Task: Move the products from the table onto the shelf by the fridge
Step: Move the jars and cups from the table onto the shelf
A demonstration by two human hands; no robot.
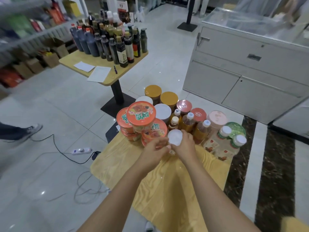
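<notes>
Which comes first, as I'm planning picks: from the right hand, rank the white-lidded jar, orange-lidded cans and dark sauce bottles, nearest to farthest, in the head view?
1. The white-lidded jar, against the right hand.
2. The orange-lidded cans, at the far end of the near table.
3. The dark sauce bottles, on the other table, far left.

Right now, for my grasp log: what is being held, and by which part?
The left hand and right hand hold the white-lidded container by its sides.

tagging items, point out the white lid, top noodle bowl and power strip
white lid (175,137), head view, lid centre
top noodle bowl (141,113), head view, printed lid
power strip (82,150), head view, body middle
</notes>
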